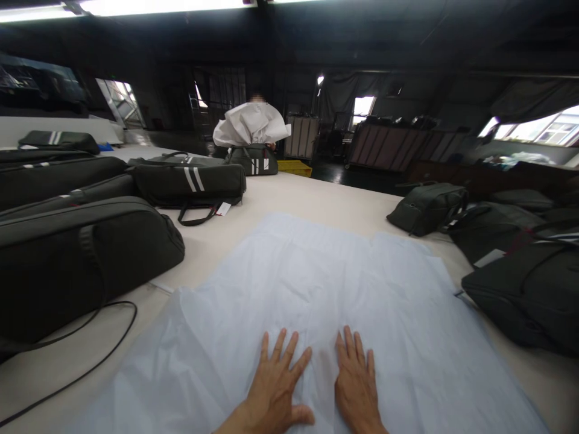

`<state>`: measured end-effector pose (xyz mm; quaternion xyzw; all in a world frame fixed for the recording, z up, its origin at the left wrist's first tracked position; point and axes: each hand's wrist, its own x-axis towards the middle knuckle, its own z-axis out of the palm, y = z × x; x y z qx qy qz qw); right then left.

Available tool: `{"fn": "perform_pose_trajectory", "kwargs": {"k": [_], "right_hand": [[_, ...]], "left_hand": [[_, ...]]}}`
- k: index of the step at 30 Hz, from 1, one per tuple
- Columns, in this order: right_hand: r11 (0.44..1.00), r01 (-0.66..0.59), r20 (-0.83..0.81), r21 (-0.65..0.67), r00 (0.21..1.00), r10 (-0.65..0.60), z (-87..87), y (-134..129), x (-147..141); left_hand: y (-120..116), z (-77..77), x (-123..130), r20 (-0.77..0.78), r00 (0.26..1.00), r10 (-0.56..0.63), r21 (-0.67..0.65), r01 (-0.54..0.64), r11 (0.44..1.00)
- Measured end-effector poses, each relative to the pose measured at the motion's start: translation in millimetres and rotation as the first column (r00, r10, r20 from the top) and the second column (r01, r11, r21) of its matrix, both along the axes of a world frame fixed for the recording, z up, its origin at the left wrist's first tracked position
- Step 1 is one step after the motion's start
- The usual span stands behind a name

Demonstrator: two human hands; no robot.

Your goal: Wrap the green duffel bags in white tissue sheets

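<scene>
A large pale blue-white sheet (307, 283), wrinkled and thin, lies spread over the table in front of me. Whether it is paper or plastic I cannot make out. My left hand (275, 386) rests flat on its near part with the fingers spread. Just to the right, my right hand (357, 383) lies on the same sheet, fingers stretched forward and palm down. A narrow gap separates the two hands, and neither one holds anything.
Dark green bags with white stripes crowd the left, including a long bag (90, 253). More dark bags (529, 295) stand at right. A black cord (122, 337) curves at lower left. Across the table (312, 193), a person holds white sheeting (253, 123) above a bag.
</scene>
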<state>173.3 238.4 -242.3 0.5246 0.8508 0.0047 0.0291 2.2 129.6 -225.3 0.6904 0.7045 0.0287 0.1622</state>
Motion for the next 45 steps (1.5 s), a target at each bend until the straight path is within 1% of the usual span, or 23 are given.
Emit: {"fn": "perform_pose_trajectory", "kwargs": {"k": [2, 5, 7, 9, 11, 13, 15, 17, 19, 22, 26, 27, 29, 31, 34, 36, 38, 42, 45], "right_hand": [[1.0, 0.02, -0.007, -0.008, 1.0, -0.02, 0.5, 2.9, -1.9], [1.0, -0.023, -0.027, 0.002, 0.999, 0.023, -3.4, 1.6, -0.3], [0.999, -0.054, -0.05, 0.005, 0.997, 0.054, -5.7, -1.1, 2.0], [0.998, -0.059, -0.063, -0.012, 0.996, 0.058, -6.0, -3.2, 3.5], [0.998, -0.052, -0.053, -0.03, 0.997, 0.051, -4.7, -4.0, 3.7], [0.999, -0.042, -0.036, -0.03, 0.999, 0.041, -3.8, -4.0, 3.3], [0.999, -0.038, -0.04, -0.02, 0.999, 0.037, -5.0, -3.5, 3.2], [0.999, -0.03, -0.068, -0.015, 0.997, 0.029, -8.3, -2.7, 3.9], [1.0, -0.015, -0.114, -0.015, 0.993, 0.013, -12.8, -1.3, 5.2], [0.999, 0.005, -0.221, -0.049, 0.975, -0.015, -19.6, 1.8, 7.7], [0.988, 0.046, -0.417, -0.146, 0.903, -0.103, -25.5, 7.0, 13.4], [0.988, 0.049, -0.451, -0.147, 0.885, -0.111, -26.5, 7.9, 15.7], [0.994, 0.043, -0.489, -0.105, 0.868, -0.089, -28.5, 8.5, 21.3], [0.999, 0.043, -0.479, -0.022, 0.876, -0.049, -30.7, 7.5, 26.8], [0.997, 0.036, -0.358, 0.061, 0.934, -0.012, -33.6, 4.1, 30.7], [0.998, 0.004, -0.252, 0.063, 0.968, 0.012, -34.5, 1.8, 29.6], [0.998, -0.017, -0.186, 0.063, 0.982, 0.028, -34.3, -0.1, 27.1], [0.996, -0.052, -0.148, 0.077, 0.987, 0.063, -32.3, -2.8, 23.1], [0.997, -0.075, -0.164, 0.037, 0.983, 0.08, -30.1, 0.2, 17.8]], "left_hand": [[-5.1, 0.9, 1.0, -0.036, 0.999, 0.015, -0.002, -0.015, 1.0], [-9.3, 1.7, -1.6, -0.054, 0.998, 0.012, 0.006, -0.012, 1.0], [-8.3, 4.4, -4.7, -0.034, 0.999, -0.013, 0.037, 0.014, 0.999], [-2.9, 8.7, -6.0, -0.019, 1.0, -0.023, 0.097, 0.025, 0.995], [7.9, 12.4, -3.6, -0.026, 0.999, -0.021, 0.17, 0.025, 0.985], [23.7, 13.0, 2.4, -0.04, 0.999, -0.034, 0.249, 0.043, 0.968], [41.8, 9.9, 9.5, -0.042, 0.998, -0.038, 0.31, 0.049, 0.949], [58.3, 5.4, 14.3, -0.034, 0.999, -0.015, 0.329, 0.025, 0.944], [69.8, 2.1, 15.1, -0.025, 1.0, 0.001, 0.333, 0.008, 0.943], [77.1, 1.0, 9.5, -0.009, 1.0, -0.008, 0.36, 0.011, 0.933], [78.3, -2.4, -0.4, 0.019, 0.999, 0.033, 0.387, -0.037, 0.921], [78.8, -5.0, -1.9, 0.017, 0.999, 0.029, 0.394, -0.034, 0.918], [80.7, -11.9, -3.2, 0.001, 1.0, 0.018, 0.401, -0.017, 0.916], [83.3, -19.1, -2.7, -0.018, 0.999, 0.043, 0.39, -0.033, 0.92], [86.0, -24.7, -1.1, -0.024, 0.995, 0.093, 0.359, -0.078, 0.93], [86.2, -24.5, -1.1, -0.02, 0.997, 0.072, 0.348, -0.061, 0.936], [85.5, -23.2, -1.9, -0.019, 0.999, 0.048, 0.346, -0.038, 0.938], [85.2, -25.5, -3.3, -0.045, 0.998, 0.039, 0.355, -0.021, 0.934], [86.6, -31.4, -3.0, -0.068, 0.997, 0.043, 0.354, -0.016, 0.935]]}}
